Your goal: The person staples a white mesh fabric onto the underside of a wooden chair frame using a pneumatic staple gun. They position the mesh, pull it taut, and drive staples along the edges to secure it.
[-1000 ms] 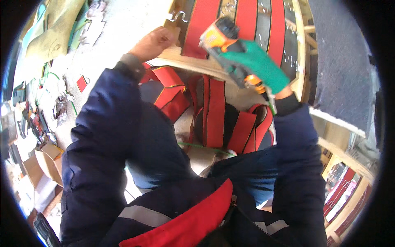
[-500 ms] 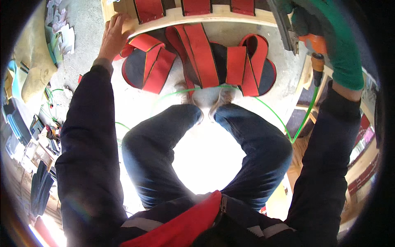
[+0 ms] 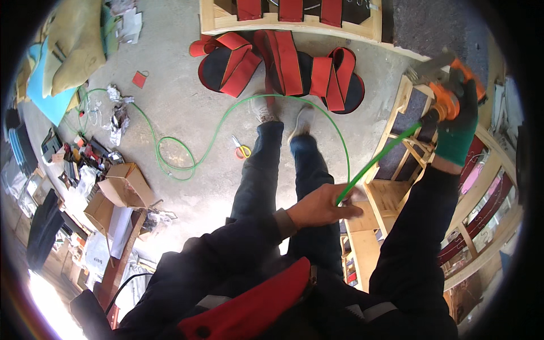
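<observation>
My right hand (image 3: 460, 122), in a green and dark glove, grips an orange air stapler (image 3: 449, 102) at the right, above a wooden frame. From the tool's lower end a green air hose (image 3: 374, 161) runs down to my bare left hand (image 3: 323, 207), in front of my legs. The fingers of that hand curl about the hose, with the thumb pointing right; part of the grip is hidden. Beyond my feet, red webbing straps (image 3: 283, 62) with dark edges lie in loops over dark pads on the floor.
A wooden frame (image 3: 289, 25) with red straps stands at the far side. More wooden frames (image 3: 391, 187) stack up at the right. The hose loops across the concrete floor near yellow-handled scissors (image 3: 242, 151). Cardboard boxes (image 3: 126, 184), foam sheets (image 3: 76, 48) and scraps lie left.
My left hand has left the far wooden frame and come back to the hose. The right hand has drawn the stapler off that frame, toward the right. My legs have straightened, and the view has shifted.
</observation>
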Demonstrator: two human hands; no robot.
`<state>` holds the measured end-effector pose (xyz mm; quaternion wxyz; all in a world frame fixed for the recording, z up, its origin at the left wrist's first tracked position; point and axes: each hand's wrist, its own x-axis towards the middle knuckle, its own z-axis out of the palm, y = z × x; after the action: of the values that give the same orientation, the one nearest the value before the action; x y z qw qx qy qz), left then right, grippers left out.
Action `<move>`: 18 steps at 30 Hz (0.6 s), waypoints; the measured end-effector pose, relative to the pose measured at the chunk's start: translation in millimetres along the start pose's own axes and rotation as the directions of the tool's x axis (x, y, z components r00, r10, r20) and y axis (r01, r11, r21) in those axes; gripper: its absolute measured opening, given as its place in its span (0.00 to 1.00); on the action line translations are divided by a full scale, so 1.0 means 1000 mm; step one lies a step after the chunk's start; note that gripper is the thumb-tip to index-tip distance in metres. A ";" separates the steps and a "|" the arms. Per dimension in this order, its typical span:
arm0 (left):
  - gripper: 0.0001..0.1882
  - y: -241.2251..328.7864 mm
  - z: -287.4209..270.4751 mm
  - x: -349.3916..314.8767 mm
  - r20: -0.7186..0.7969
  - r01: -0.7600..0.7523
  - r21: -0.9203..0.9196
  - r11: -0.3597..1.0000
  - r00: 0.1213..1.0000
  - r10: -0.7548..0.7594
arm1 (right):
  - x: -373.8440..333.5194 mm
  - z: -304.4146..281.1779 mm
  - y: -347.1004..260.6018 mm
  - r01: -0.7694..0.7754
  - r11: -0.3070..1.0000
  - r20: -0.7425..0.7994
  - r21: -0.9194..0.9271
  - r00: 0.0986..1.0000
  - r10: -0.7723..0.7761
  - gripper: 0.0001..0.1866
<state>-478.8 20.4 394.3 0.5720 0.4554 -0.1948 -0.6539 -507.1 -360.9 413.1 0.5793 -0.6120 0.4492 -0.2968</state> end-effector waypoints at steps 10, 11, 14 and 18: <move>0.11 0.037 -0.166 -0.380 -0.854 0.585 0.521 0.621 0.357 0.379 | -0.101 -0.150 0.006 -0.294 0.862 0.244 0.413 0.948 0.206 0.21; 0.09 0.053 -0.166 -0.440 -0.803 0.669 0.558 0.491 0.285 0.524 | -0.115 -0.158 0.024 -0.310 0.841 0.223 0.442 0.947 0.232 0.20; 0.16 0.102 -0.135 -0.602 -0.761 0.848 0.284 0.447 -0.085 0.644 | -0.160 -0.172 0.088 -0.515 0.774 0.395 0.367 0.840 0.372 0.17; 0.15 0.154 -0.066 -0.740 -0.536 0.985 0.134 0.105 -0.017 0.844 | -0.240 -0.130 0.215 -0.592 0.802 0.581 0.080 0.681 0.445 0.16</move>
<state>-388.2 681.3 755.9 -0.1091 0.9735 -0.0129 0.2007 -766.9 -187.5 261.0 0.8164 -0.4330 0.3819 0.0077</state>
